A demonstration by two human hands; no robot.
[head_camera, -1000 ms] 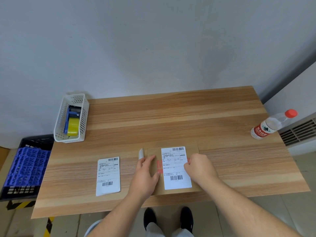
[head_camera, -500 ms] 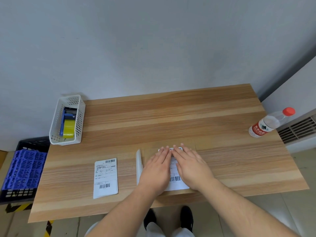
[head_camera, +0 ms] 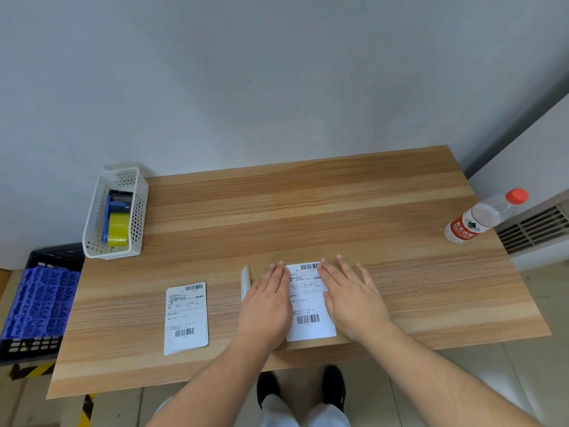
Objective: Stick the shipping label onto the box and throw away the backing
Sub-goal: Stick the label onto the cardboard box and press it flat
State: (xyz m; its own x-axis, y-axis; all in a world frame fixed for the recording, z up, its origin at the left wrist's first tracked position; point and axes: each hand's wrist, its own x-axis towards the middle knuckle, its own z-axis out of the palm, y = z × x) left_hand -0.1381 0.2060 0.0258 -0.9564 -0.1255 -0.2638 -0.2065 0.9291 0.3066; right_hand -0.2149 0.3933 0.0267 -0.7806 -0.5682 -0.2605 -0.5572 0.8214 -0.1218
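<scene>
Both hands lie flat, palms down, fingers spread and straight, gripping nothing. The left hand (head_camera: 267, 309) presses beside the left edge of the shipping label (head_camera: 308, 302), and the right hand (head_camera: 351, 300) covers the label's right edge, so the white sheet with its two barcodes shows in the gap between them. The label lies on a flat brown cardboard box (head_camera: 344, 262) whose colour nearly matches the wooden table (head_camera: 308, 211); the hands hide most of it, and only a thin strip past the fingertips and a bit below the label can be made out. Whether the label is fully stuck down under the palms cannot be seen.

Just left of the left hand's fingers, a narrow white strip curls up: the backing (head_camera: 245, 282), partly hidden by that hand, so its full size is unclear.

Farther left of the left hand lies a small stack of spare labels (head_camera: 186, 317), its print too small to read. Beyond that, at the table's far left corner, a white perforated basket (head_camera: 118, 180) holds a blue tape dispenser with a yellow roll (head_camera: 118, 229). A black crate (head_camera: 40, 257) with blue plastic pieces sits off the table, cut by the frame edge. Well right of the right hand stands a water bottle (head_camera: 483, 217) with a red cap.
</scene>
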